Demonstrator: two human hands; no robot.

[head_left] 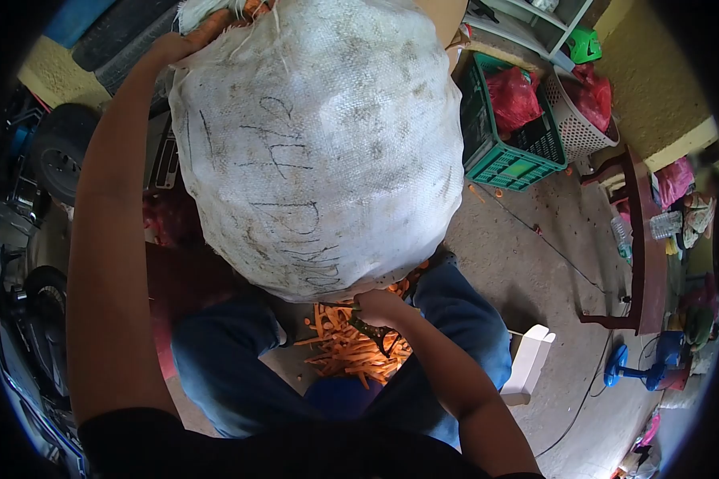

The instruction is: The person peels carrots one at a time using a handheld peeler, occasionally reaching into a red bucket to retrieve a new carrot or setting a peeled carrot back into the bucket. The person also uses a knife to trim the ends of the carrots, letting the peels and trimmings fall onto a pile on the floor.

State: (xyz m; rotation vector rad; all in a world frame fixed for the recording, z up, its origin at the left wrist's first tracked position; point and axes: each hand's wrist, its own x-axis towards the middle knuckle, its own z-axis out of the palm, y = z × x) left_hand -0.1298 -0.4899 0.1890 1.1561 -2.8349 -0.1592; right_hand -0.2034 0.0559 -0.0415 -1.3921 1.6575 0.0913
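A bulging white woven sack (327,152) with dark handwriting fills the upper middle of the view. Its top edge, where orange carrots (208,30) show, is beside my left hand (172,49), whose fingers are mostly hidden at the sack. Below the sack's lower edge, my right hand (379,307) is closed round a dark green object, perhaps a tool handle. Orange carrot sticks (347,347) lie in a heap between my knees, partly under that hand. Several carrot pieces show beside the sack's bottom.
A green crate (519,164) and a white perforated basket (579,120) hold red bags at the upper right. A brown wooden bench (643,247) stands at the right. An open white box (527,363) lies beside my right knee. Wheels and vehicle parts line the left.
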